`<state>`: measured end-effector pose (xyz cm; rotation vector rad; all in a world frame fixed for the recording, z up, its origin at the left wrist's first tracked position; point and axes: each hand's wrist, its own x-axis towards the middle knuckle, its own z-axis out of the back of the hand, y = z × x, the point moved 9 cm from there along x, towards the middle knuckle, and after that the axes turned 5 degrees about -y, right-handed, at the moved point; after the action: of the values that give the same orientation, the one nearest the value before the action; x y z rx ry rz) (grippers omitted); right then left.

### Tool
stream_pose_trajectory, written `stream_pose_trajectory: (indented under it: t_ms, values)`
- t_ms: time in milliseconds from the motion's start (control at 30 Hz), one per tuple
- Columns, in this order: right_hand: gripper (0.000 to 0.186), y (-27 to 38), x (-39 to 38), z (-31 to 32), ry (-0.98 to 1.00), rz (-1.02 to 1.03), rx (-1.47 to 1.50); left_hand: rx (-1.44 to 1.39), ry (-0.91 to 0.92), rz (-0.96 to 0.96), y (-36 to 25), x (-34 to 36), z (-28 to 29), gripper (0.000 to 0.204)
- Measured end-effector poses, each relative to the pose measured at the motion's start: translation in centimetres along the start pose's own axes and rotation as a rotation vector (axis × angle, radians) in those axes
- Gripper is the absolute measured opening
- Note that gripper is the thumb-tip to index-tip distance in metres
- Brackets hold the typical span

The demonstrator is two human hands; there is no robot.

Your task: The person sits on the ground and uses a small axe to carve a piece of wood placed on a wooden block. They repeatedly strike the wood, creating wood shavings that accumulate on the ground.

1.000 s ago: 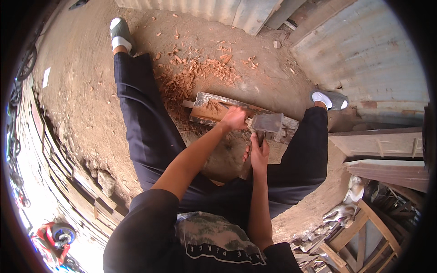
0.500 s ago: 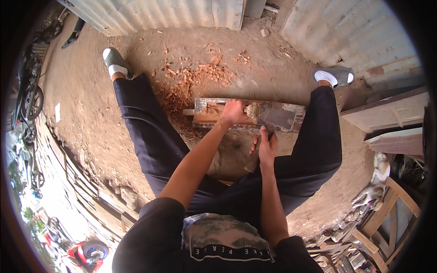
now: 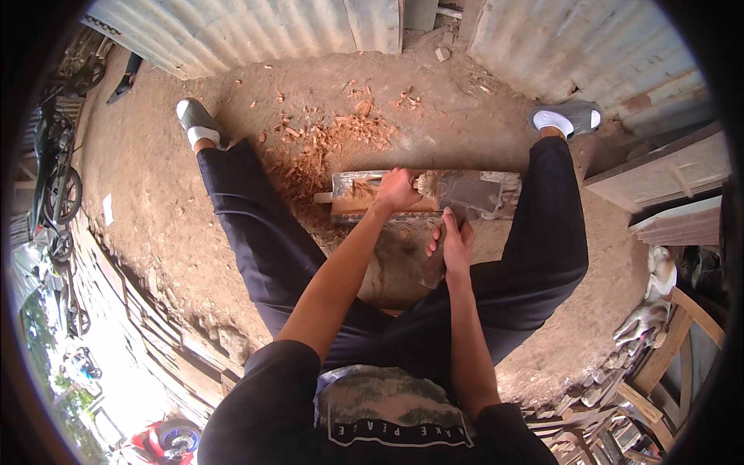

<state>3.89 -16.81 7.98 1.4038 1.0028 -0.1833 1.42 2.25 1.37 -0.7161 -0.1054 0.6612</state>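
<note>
Dirt floor (image 3: 465, 93); blade (image 3: 474, 194) beyond right fingers (image 3: 451, 225).

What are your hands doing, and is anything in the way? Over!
Left hand closed on pale-ended wooden piece. Right hand gripping broad-bladed tool. Wood shavings beyond worn block, seemingly not in the way.

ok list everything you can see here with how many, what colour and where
rough-ended piece: one, tan, in the left hand
broad-bladed tool: one, dark grey, in the right hand
wooden block: one, brown and grey, beneath the hands
wood shavings: many, orange-brown, beyond the block
corrugated sheets: two, pale grey, top
wooden panels: two, brown, right
animal: count unclear, white and brown, lower right
scrap wood: many, brown, lower right
motorcycles: count unclear, red and dark, left side
shoes: two, grey, on the feet
trousers: one pair, dark, centre
left hand: one, bare, centre
right hand: one, bare, centre
</note>
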Motion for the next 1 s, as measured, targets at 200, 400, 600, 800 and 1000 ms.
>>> stream_pose_trajectory:
  t_ms: [200, 400, 600, 800, 1000]
  values:
    - [0.030, 0.6, -0.3, -0.2, 0.042, -0.015, -0.033, -0.023, -0.036, 0.003, 0.0, 0.2, -0.3, 0.035]
    - [0.032, 0.5, -0.2, -0.2, 0.063, -0.066, -0.118, 0.017, -0.044, 0.005, 0.3, -0.2, -1.1, 0.037]
    - [0.036, -0.3, 0.0, 0.1, 0.058, -0.173, -0.195, 0.069, 0.052, 0.028, 0.0, 0.0, -1.6, 0.036]
    - [0.034, 0.5, 0.3, 0.3, -0.107, 0.040, 0.039, 0.076, 0.013, -0.037, -0.2, -0.1, -1.3, 0.032]
    - [0.031, 0.6, 0.9, 1.4, -0.042, -0.147, 0.020, 0.023, 0.040, -0.003, 0.7, 0.5, -1.3, 0.030]
